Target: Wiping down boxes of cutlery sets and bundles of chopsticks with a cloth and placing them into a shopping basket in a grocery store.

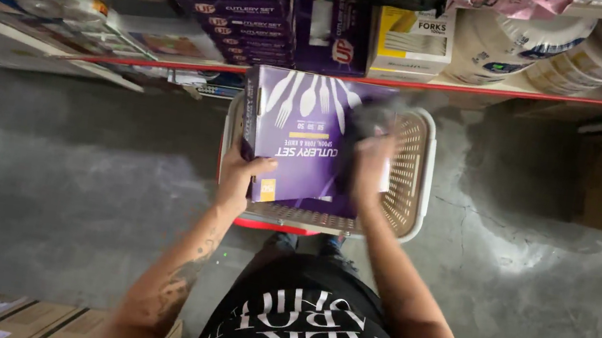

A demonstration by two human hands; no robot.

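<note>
Purple cardboard box (298, 133), flat rectangular, glossy print w/ white spoon/fork/knife shapes on the face, small yellow patch at one corner. It's held over a cream plastic basket (411, 178), rounded-rectangle shape, lattice-weave walls and perforated bottom, w/ a red edge showing under its near rim. A second purple box (323, 205) lies in the basket, mostly covered by the top one.

Left hand (239, 172): forearm reaches up from below, wrist straight, fingers curled round the box's near-left corner, thumb on the printed face, so it's clamped on the box edge. Right hand (371, 163): arm comes in from lower right, hand blurred by motion; it sits at the box's right edge, fingers look pressed against that side, but exact grip can't be told thru the blur.

Box sits betw. both hands, its bulk just beyond the left fingers and directly left of the right hand, tilted slightly, above the basket interior.

Beyond the hands: metal shelf (485, 89) w/ red front lip, carrying a stack of matching purple boxes (246, 28), a yellow-white carton (411, 42), and wrapped stacks of white paper plates (524, 35). Floor under the basket is rough grey concrete (79, 185), mottled & cracked.
</note>
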